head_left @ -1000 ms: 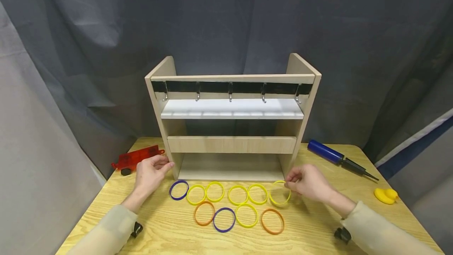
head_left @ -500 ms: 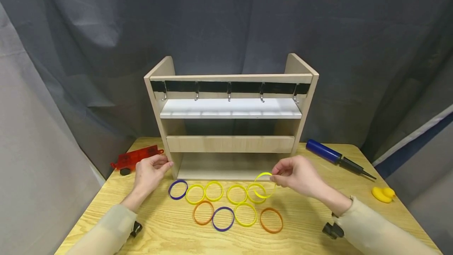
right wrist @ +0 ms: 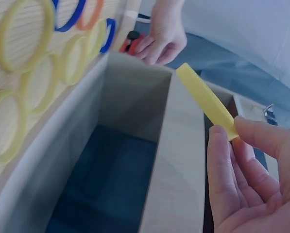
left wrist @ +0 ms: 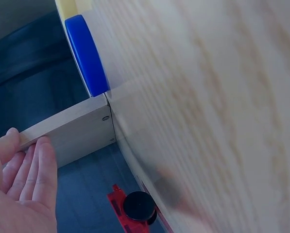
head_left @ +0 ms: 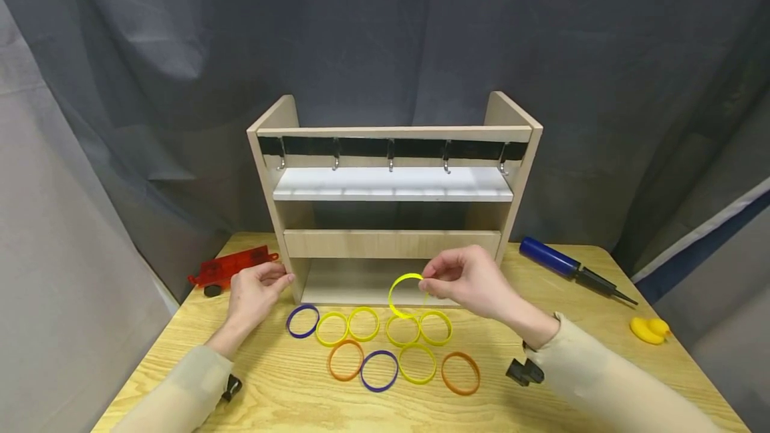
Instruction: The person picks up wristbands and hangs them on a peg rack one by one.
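My right hand (head_left: 469, 286) pinches a thin yellow ring (right wrist: 205, 99) between thumb and fingers, raised in front of the shelf unit's lower compartment. In the right wrist view the ring shows nearly edge-on. The left hand (head_left: 255, 296) holds the front edge of the left side panel (left wrist: 76, 133) of the wooden shelf unit (head_left: 391, 244), near its base. Before the unit lie several more yellow rings (head_left: 419, 380), two blue rings (head_left: 380, 390) and two orange rings (head_left: 461, 393). A row of metal hooks (head_left: 391, 158) lines the unit's black strip.
To the left of the unit stands a red toy trailer (head_left: 237, 264). On the right lie a blue and black hand pump (head_left: 550, 254) and a yellow rubber duck (head_left: 648, 331). Dark curtains (head_left: 385, 32) hang behind the wooden table (head_left: 289, 413).
My right hand has lifted the yellow ring from the right end of the back row and carried it left and upward. The left hand has stayed at the panel.
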### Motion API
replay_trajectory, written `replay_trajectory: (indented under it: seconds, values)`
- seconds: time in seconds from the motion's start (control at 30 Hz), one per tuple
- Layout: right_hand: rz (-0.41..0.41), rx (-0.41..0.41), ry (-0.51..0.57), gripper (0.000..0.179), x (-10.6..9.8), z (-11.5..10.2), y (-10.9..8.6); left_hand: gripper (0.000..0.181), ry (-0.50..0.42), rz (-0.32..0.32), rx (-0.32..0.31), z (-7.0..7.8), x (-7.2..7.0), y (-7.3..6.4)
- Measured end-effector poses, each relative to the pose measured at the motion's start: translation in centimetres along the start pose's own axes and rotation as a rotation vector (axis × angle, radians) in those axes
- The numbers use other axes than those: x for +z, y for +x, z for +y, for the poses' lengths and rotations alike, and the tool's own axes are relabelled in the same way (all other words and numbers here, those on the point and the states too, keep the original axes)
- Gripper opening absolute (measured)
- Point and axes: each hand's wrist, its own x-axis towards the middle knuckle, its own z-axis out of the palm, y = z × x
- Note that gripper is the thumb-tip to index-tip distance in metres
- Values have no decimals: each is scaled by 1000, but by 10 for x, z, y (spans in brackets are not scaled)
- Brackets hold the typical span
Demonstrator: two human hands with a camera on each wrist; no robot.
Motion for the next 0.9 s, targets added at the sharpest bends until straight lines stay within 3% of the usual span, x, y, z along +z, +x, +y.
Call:
replay_trajectory:
  seconds: [0.43,0.9]
  values:
    - [76,-63,174,10,27,-41,41,20,-6,6,4,0,-1,1]
    - [220,-107,557,16,63,-83,92,18,-2,9,9,-1,-1,2]
